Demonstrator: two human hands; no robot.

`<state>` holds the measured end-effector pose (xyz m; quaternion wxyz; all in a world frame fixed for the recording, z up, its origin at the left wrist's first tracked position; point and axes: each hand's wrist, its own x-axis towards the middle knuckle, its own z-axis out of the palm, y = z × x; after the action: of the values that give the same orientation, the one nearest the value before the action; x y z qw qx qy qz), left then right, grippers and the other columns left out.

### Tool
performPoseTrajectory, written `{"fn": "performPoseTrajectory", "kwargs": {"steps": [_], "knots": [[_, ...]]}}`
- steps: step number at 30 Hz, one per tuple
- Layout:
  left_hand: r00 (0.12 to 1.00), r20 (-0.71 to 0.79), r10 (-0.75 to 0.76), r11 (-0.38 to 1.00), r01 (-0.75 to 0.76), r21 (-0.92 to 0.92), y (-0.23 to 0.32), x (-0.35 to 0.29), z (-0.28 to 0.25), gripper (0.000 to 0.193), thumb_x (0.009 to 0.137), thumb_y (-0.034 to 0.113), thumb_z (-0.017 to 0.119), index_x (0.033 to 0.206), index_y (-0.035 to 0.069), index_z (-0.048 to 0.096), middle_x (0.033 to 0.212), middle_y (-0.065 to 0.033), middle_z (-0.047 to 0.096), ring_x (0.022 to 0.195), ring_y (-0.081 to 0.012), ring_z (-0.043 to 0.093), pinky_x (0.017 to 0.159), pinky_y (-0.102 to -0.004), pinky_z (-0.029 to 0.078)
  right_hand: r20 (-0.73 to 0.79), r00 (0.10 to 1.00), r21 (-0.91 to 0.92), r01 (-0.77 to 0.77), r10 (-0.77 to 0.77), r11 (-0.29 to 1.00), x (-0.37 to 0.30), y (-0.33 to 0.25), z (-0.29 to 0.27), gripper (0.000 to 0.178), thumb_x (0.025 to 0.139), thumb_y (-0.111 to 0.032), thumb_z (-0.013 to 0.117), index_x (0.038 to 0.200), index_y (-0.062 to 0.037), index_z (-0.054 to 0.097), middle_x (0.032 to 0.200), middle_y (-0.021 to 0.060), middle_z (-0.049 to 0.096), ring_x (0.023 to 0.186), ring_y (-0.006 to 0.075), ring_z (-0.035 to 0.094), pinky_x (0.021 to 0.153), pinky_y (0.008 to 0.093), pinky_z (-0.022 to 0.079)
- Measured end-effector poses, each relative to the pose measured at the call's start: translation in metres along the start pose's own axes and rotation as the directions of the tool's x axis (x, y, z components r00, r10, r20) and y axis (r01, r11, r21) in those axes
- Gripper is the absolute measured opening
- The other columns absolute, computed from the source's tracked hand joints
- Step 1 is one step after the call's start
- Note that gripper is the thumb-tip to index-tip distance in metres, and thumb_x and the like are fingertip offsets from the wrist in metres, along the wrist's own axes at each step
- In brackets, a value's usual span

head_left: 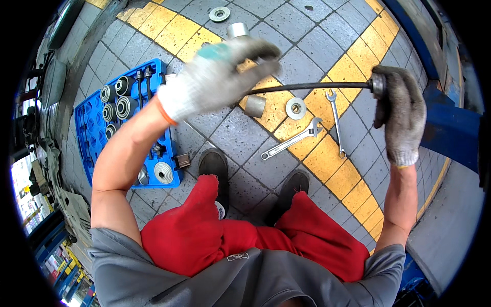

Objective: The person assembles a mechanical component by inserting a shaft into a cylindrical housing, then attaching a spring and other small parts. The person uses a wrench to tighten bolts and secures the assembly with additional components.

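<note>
My right hand [401,110], in a grey-white work glove, is closed around the metal collar [378,85] at the right end of a long black threaded rod [317,86]. The rod stretches left across the view and goes out of sight by my left hand [220,74]. That gloved hand is blurred by motion, its fingers and thumb stretched apart, with nothing seen between them. Below the rod on the floor are a metal sleeve [255,107], a ring-shaped disc [295,108], an adjustable wrench [294,139] and a combination wrench [335,123].
An open blue case [176,176] with stepped discs, sleeves and black bolts lies at the left. Another sleeve [237,30] and a flanged disc [219,14] are on the tiles ahead. A blue steel beam [452,125] stands at the right. My shoes are below.
</note>
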<state>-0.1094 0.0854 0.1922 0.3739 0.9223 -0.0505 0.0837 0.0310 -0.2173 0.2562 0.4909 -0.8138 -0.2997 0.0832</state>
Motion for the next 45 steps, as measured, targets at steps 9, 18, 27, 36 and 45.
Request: {"fn": "performPoseTrajectory", "kwargs": {"steps": [9, 18, 27, 36, 45], "knots": [[0.975, -0.116, 0.19, 0.945, -0.149, 0.291, 0.05, 0.011, 0.002, 0.016, 0.093, 0.014, 0.074, 0.103, 0.003, 0.072, 0.086, -0.0135, 0.069, 0.075, -0.0307, 0.069, 0.067, -0.0386, 0.054, 0.242, 0.943, 0.353, -0.306, 0.23, 0.884, -0.008, 0.005, 0.015, 0.039, 0.116, -0.031, 0.04, 0.121, 0.0022, 0.061, 0.081, 0.006, 0.065, 0.061, 0.0101, 0.061, 0.055, 0.026, 0.05], [0.959, -0.076, 0.271, 0.839, -0.197, 0.507, 0.061, 0.008, -0.017, 0.014, 0.089, 0.013, 0.077, 0.098, 0.005, 0.071, 0.078, -0.0115, 0.068, 0.067, -0.0302, 0.068, 0.059, -0.039, 0.053, 0.342, 0.859, 0.26, -0.476, 0.381, 0.84, -0.014, 0.007, 0.01, 0.051, 0.115, -0.042, 0.038, 0.097, -0.0006, 0.062, 0.054, 0.0012, 0.053, 0.047, 0.0095, 0.05, 0.051, 0.0268, 0.041], [0.981, -0.111, 0.16, 0.974, -0.139, 0.179, 0.058, 0.005, -0.018, 0.009, 0.092, 0.008, 0.073, 0.096, 0.0, 0.07, 0.078, -0.0139, 0.068, 0.068, -0.031, 0.069, 0.06, -0.0382, 0.053, 0.204, 0.971, 0.06, 0.111, -0.121, 0.992, -0.005, 0.007, 0.0, 0.031, 0.105, -0.012, 0.056, 0.133, 0.0008, 0.057, 0.1, 0.0119, 0.07, 0.075, 0.0152, 0.065, 0.073, 0.0315, 0.056], [0.971, -0.031, 0.239, 0.935, -0.221, 0.277, 0.067, 0.001, -0.025, 0.011, 0.089, 0.006, 0.074, 0.098, 0.0, 0.07, 0.082, -0.0146, 0.069, 0.068, -0.0327, 0.068, 0.061, -0.0398, 0.052, 0.364, 0.931, -0.189, 0.116, -0.04, 0.975, -0.01, -0.01, -0.014, 0.019, 0.105, -0.017, 0.058, 0.111, 0.001, 0.063, 0.077, 0.0098, 0.064, 0.064, 0.0195, 0.064, 0.06, 0.034, 0.052], [0.993, 0.029, 0.113, 0.957, -0.117, 0.267, 0.066, -0.007, -0.031, 0.019, 0.087, 0.005, 0.076, 0.105, 0.003, 0.07, 0.086, -0.014, 0.069, 0.076, -0.0329, 0.07, 0.066, -0.0409, 0.054, 0.126, 0.992, 0.35, -0.066, 0.023, 0.934, -0.02, 0.0, 0.0, 0.042, 0.094, 0.008, 0.057, 0.136, 0.0018, 0.055, 0.119, 0.0106, 0.068, 0.109, 0.0217, 0.067, 0.096, 0.0361, 0.054]]}}
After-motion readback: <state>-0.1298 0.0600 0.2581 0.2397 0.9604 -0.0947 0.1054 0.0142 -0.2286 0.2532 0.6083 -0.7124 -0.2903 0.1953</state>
